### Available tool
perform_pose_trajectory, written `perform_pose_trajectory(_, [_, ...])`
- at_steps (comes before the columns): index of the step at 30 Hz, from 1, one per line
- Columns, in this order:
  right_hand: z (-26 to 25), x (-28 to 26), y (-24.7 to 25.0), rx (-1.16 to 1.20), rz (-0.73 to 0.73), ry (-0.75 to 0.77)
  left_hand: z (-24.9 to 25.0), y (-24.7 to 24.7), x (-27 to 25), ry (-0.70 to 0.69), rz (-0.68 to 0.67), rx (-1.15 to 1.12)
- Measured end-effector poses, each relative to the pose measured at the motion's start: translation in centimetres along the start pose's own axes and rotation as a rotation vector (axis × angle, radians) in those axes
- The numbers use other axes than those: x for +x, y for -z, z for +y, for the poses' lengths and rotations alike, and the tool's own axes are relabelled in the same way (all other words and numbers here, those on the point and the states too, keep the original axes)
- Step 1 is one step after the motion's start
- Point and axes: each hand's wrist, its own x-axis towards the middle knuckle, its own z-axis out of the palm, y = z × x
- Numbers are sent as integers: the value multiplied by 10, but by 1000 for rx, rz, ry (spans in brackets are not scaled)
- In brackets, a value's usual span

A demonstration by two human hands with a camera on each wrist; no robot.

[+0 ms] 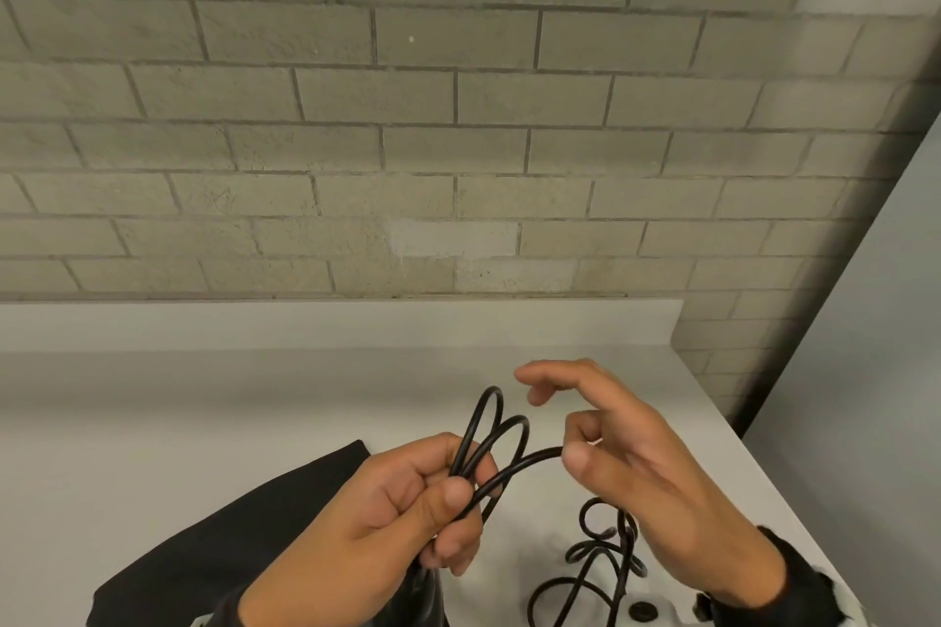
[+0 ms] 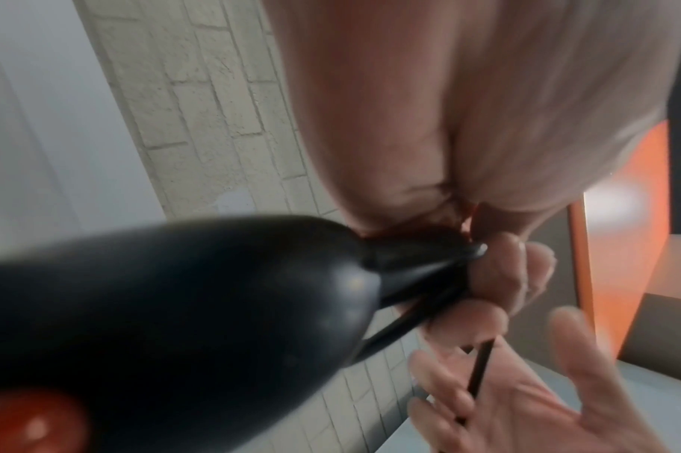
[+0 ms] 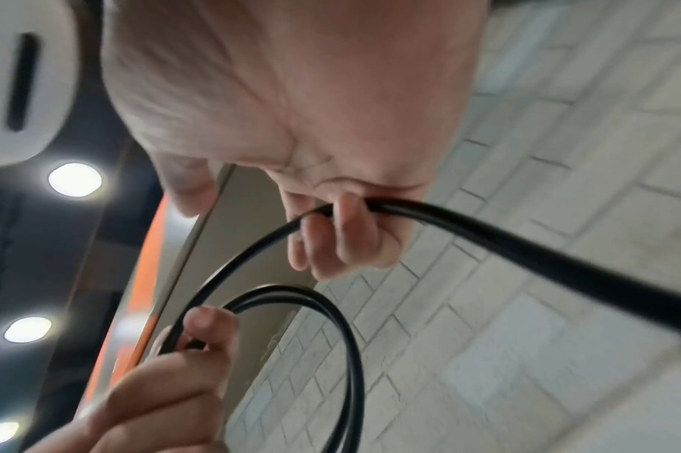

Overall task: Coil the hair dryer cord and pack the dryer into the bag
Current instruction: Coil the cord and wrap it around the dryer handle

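Where the white worktop (image 1: pixel 254 397) meets the brick wall (image 1: pixel 356 117), your left hand (image 1: pixel 387 504) grips looped cord (image 1: pixel 501 433) and, seemingly, the dryer (image 2: pixel 176 306); right hand (image 1: pixel 646 479) fingers (image 1: pixel 578 461) pinch the cord, others loosely spread; bag (image 1: pixel 229 535) lies beneath

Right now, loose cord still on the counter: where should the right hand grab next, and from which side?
Judgement: take the cord further down the free run, below where the right hand pinches it, toward the loose curls on the counter. Come from above and the right: the left hand already clamps the finished loops, and that run hangs clear on the right hand's side.
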Motion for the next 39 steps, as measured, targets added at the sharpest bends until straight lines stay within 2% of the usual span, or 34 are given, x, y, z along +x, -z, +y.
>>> perform_pose_trajectory(2, [7,1,-2,-81,-14,-36,-1,0,1,6,-3,-20])
perform_pose_trajectory(5, [21,7,-12,-305,43,-54,-2,-1,2,10,-37,-107])
perform_pose_trajectory(12, [31,19,-16,-478,92,113,-1,0,3,9,-43,-161])
perform_pose_trajectory(17, [28,20,-10,-480,57,149,3,2,1,19,-30,-67])
perform_pose_trajectory(21, [23,19,-6,-474,31,141,11,1,-1,58,-104,1])
perform_pose_trajectory(30, [25,15,4,-347,-55,21,22,3,3,128,-189,140])
perform_pose_trajectory(35, [21,11,11,-195,-147,-45,20,3,5,126,-197,135])
perform_pose_trajectory(39, [18,10,9,-218,-209,31,11,0,6,112,-187,87])
